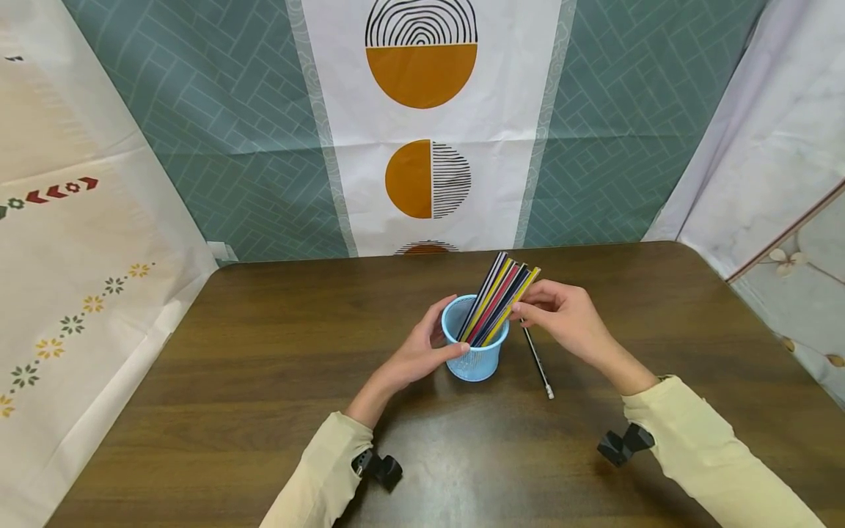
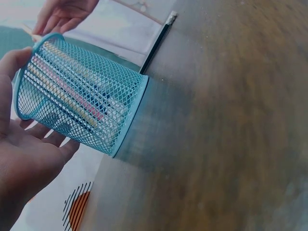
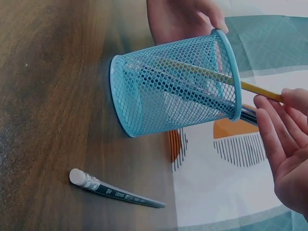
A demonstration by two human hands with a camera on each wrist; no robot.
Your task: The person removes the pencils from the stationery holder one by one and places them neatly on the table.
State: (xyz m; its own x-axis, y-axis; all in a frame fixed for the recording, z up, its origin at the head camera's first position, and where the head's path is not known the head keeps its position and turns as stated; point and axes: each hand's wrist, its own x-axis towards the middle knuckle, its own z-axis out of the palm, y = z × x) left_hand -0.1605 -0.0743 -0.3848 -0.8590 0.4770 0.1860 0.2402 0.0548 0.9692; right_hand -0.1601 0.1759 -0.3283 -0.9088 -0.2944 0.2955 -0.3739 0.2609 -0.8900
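Note:
A light blue mesh pencil cup (image 1: pixel 477 364) stands upright on the table with several pencils (image 1: pixel 485 308) leaning inside it, black, yellow and red among them. My left hand (image 1: pixel 422 348) grips the cup from the left, thumb at the near rim and fingers round the far side. At the cup's right, my right hand (image 1: pixel 568 319) pinches the upper part of a yellow pencil (image 3: pixel 260 91) between thumb and fingertips; its lower part is inside the mesh. One black pencil (image 1: pixel 538 364) with a white eraser lies on the table just right of the cup, below my right hand.
The brown wooden table (image 1: pixel 264 381) runs back to a green and white patterned cloth (image 1: pixel 422 125). Pale patterned cloths hang at the left and right sides. Dark wrist cameras sit on both cuffs, low over the table.

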